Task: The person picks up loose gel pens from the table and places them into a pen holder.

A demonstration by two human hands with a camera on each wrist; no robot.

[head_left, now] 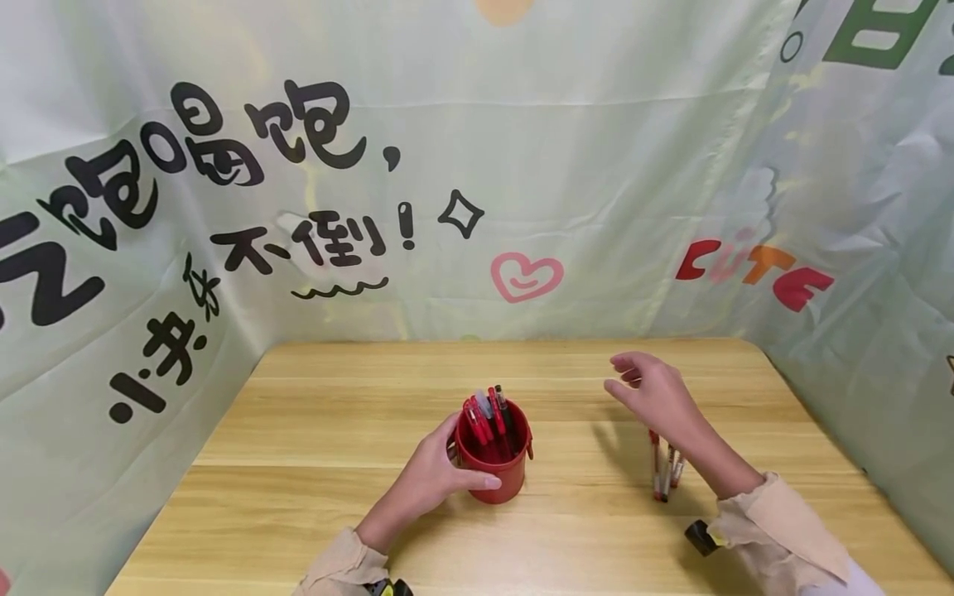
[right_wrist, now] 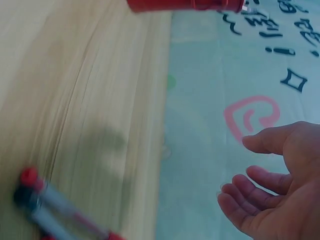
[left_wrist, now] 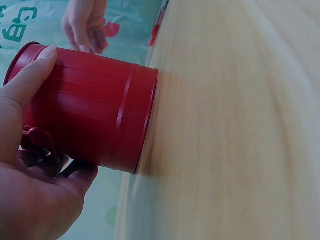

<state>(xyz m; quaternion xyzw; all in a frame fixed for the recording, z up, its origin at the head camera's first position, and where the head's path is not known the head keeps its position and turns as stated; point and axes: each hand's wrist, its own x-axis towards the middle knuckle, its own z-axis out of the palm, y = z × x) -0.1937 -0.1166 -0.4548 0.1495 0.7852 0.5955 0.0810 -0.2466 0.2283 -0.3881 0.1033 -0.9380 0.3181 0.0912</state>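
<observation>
A small red metal bucket (head_left: 501, 478) stands upright on the table with several pens (head_left: 488, 418) leaning inside it, red ones and a black one among them. My left hand (head_left: 432, 468) grips it from the left side, thumb across the front and fingers round the back; the left wrist view shows the bucket wall (left_wrist: 95, 105) between thumb and fingers. Off to the right, my right hand (head_left: 656, 397) hovers above the table, fingers loosely bent and nothing in them. Below that hand lie a few loose pens (head_left: 666, 476), red and black, partly hidden by the forearm.
The wooden table (head_left: 313, 447) reaches back to a pale printed cloth (head_left: 596, 182) that hangs behind it and along both sides. A dark wrist-worn device (head_left: 701, 538) shows at the right cuff.
</observation>
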